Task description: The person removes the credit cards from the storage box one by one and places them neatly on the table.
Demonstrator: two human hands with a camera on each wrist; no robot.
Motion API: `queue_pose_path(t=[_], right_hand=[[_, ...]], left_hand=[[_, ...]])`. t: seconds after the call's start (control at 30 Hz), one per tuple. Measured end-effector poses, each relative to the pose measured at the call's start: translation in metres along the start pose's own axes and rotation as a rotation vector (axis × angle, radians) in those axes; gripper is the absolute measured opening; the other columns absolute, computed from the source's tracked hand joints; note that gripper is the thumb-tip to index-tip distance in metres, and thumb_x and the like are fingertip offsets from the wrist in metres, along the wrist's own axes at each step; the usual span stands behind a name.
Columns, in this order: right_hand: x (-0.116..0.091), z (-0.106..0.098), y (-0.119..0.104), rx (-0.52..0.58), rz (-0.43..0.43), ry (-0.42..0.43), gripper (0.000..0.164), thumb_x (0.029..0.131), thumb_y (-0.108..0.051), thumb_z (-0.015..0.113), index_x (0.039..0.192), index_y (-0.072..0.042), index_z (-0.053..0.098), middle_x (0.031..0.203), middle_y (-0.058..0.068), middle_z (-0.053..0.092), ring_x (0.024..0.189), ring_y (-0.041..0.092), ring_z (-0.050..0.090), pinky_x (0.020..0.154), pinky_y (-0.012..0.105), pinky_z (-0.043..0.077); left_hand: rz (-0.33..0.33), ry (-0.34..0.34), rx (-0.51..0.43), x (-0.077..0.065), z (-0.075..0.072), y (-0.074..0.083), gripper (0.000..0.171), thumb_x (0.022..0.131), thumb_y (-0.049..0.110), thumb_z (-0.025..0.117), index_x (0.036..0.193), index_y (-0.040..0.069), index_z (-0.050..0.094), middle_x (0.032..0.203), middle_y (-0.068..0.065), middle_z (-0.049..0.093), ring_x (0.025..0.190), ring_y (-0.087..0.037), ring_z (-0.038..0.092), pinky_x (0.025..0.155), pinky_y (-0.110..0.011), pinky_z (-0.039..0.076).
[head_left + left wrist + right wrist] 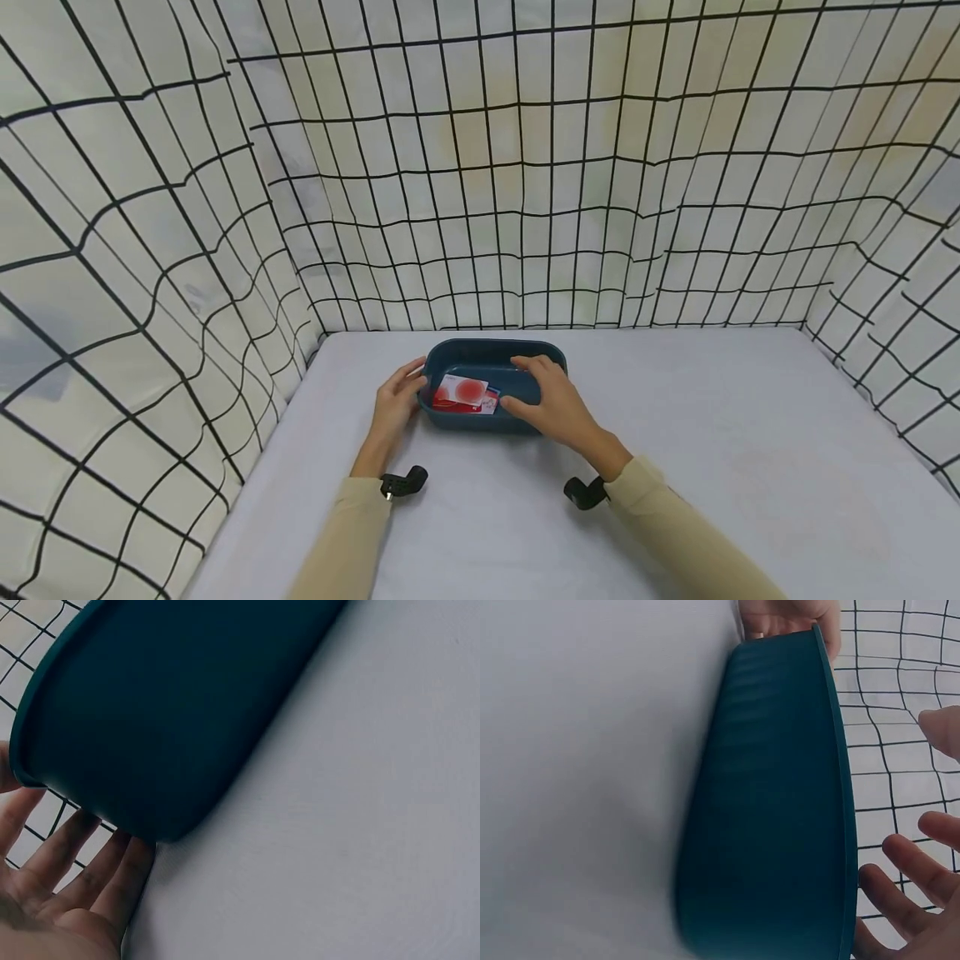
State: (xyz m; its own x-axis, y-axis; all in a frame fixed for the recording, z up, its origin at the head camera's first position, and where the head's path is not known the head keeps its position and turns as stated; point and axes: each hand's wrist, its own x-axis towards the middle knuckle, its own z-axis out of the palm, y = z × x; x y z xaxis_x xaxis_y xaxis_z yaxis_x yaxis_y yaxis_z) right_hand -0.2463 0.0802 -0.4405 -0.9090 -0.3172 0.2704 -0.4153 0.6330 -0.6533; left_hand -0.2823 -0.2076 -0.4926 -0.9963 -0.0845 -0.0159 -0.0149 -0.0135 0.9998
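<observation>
A dark teal plastic basin (480, 422) with rounded corners stands on the white table. Inside, at its left, several red and white cards (462, 392) lie overlapping; the top one is white with a red circle. My left hand (395, 408) is at the basin's left end, its extended fingers (112, 877) against the outer wall and one digit by the rim. Over the right part of the basin is my right hand (557, 404), thumb and fingers spread apart with nothing between them. In the right wrist view its fingers (915, 862) show beside the rim.
White tabletop (712, 450) extends around the basin. Black netting (555, 208) over pale sheeting rises behind the table and along both sides. A black camera mount (405, 482) sits on the left wrist, another (585, 493) on the right.
</observation>
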Motion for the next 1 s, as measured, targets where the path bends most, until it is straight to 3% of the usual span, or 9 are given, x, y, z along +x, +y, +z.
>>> queue_pose_path(t=[0.17,0.33,0.53,0.63,0.73,0.87,1.0], right_hand=[[0.013,0.008,-0.006,0.037,-0.019,-0.013,0.068,0.091,-0.037,0.076,0.15,-0.015,0.05,0.142,0.008,0.056,0.132,0.028,0.053,0.107,0.052,0.052],[0.023,0.018,-0.004,0.073,-0.011,-0.048,0.067,0.092,-0.034,0.076,0.15,-0.016,0.049,0.142,0.01,0.057,0.131,0.033,0.056,0.105,0.053,0.053],[0.034,0.026,0.002,0.091,-0.033,-0.088,0.067,0.092,-0.029,0.077,0.15,-0.013,0.048,0.141,0.015,0.056,0.127,0.034,0.058,0.102,0.051,0.055],[0.04,0.028,0.003,0.091,-0.053,-0.116,0.067,0.093,-0.029,0.076,0.151,-0.012,0.047,0.14,0.017,0.056,0.126,0.035,0.058,0.1,0.05,0.055],[0.046,0.032,0.002,0.09,-0.06,-0.141,0.067,0.093,-0.03,0.076,0.151,-0.013,0.047,0.141,0.016,0.056,0.127,0.034,0.058,0.101,0.05,0.055],[0.053,0.037,0.002,0.106,-0.057,-0.164,0.067,0.093,-0.029,0.076,0.151,-0.012,0.047,0.142,0.017,0.056,0.128,0.034,0.058,0.104,0.051,0.054],[0.059,0.042,0.002,0.112,-0.053,-0.184,0.068,0.092,-0.027,0.077,0.151,-0.01,0.047,0.142,0.018,0.056,0.129,0.035,0.057,0.106,0.051,0.053]], left_hand=[[-0.011,-0.017,0.019,0.0,-0.004,-0.004,0.04,0.105,0.021,0.058,0.145,0.019,0.059,0.152,-0.009,0.055,0.139,-0.023,0.053,0.102,-0.025,0.053],[-0.002,-0.06,0.008,-0.001,-0.007,-0.006,0.041,0.105,0.022,0.058,0.145,0.019,0.058,0.153,-0.007,0.052,0.139,-0.02,0.05,0.1,-0.019,0.051],[0.007,-0.102,-0.069,-0.002,-0.008,-0.008,0.045,0.104,0.013,0.058,0.149,0.015,0.054,0.155,-0.014,0.05,0.136,-0.027,0.052,0.093,-0.015,0.054],[0.002,-0.115,-0.057,-0.003,-0.009,-0.008,0.046,0.105,0.013,0.056,0.151,0.018,0.052,0.157,-0.013,0.047,0.138,-0.027,0.051,0.094,-0.014,0.053],[-0.008,-0.129,-0.026,-0.003,-0.01,-0.008,0.047,0.105,0.016,0.055,0.152,0.023,0.05,0.159,-0.011,0.045,0.141,-0.025,0.049,0.103,-0.02,0.051],[-0.006,-0.153,-0.003,-0.004,-0.011,-0.009,0.048,0.107,0.021,0.054,0.154,0.028,0.048,0.161,-0.008,0.044,0.146,-0.024,0.046,0.12,-0.039,0.04],[0.003,-0.176,0.006,-0.004,-0.011,-0.009,0.049,0.107,0.024,0.053,0.155,0.03,0.046,0.162,-0.008,0.043,0.148,-0.025,0.044,0.124,-0.047,0.033]])
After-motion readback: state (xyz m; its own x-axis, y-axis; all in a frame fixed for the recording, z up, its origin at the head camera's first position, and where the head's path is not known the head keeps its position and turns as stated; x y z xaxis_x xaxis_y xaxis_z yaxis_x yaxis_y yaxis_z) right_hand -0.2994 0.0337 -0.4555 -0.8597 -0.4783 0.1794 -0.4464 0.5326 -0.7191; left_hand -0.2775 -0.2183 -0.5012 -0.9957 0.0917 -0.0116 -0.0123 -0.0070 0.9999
